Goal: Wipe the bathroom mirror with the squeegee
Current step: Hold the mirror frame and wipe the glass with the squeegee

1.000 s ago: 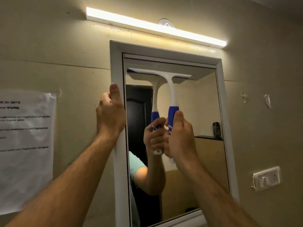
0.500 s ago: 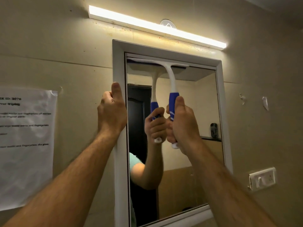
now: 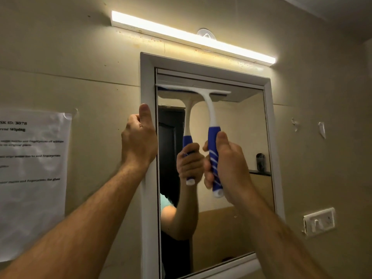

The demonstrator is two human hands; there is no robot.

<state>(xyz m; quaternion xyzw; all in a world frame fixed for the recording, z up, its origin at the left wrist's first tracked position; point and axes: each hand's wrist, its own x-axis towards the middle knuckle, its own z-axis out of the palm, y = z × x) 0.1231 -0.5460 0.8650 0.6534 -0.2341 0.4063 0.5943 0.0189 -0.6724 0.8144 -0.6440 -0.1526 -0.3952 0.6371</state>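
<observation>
1. The squeegee [image 3: 209,109] is held by its blue-and-white handle in the right hand [image 3: 227,168]; the fingers are wrapped tightly round the grip and the thumb is laid up along it.
2. The blade is seen pressed against the mirror [image 3: 237,178] near the top of the glass, just below the upper frame. Its left end is set against the left inner edge of the frame; its right end stops short of the right side, so a strip of glass there is left uncovered.
3. The left hand [image 3: 138,141] is clamped on the left side of the mirror frame [image 3: 148,218], fingers curled round the outer edge and thumb pointing up along the face. The frame is judged to be steadied by this hold.
4. The step in hand is judged to be the start of a downward stroke over the left and middle part of the glass. Little of the task can be counted as done from what is shown.
5. For the next move, the blade is to be drawn straight down with even pressure and kept level, so that no streak is left.
6. A second pass is then called for along the uncovered right strip, overlapping the first.
7. Beside the mirror, a printed sheet [image 3: 32,178] is taped to the wall, and a strip light [image 3: 193,37] is mounted above.
</observation>
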